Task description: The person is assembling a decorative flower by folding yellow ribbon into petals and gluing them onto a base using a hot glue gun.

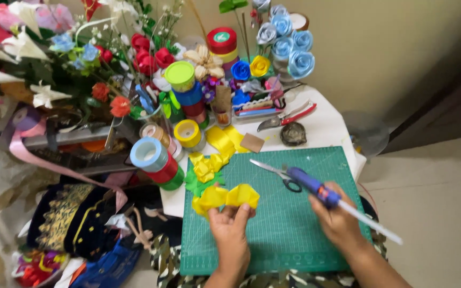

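Observation:
My left hand (230,229) pinches a folded piece of yellow ribbon (225,196) just above the near left part of a green cutting mat (289,234). My right hand (337,218) grips a blue glue gun (313,184) with a white glue stick (372,224) sticking out behind; its metal nozzle points left, a short way from the ribbon. More yellow ribbon petals (208,165) lie on a green ribbon piece (196,184) at the mat's far left corner. Black-handled scissors (289,183) rest on the mat under the glue gun.
Stacked ribbon spools (153,160) and a yellow spool (188,132) stand left of the mat. Red-handled pruners (289,117) lie on the white table (326,130) behind. Paper and ribbon flowers (286,45) crowd the back. Embroidered cloth (65,213) lies at lower left.

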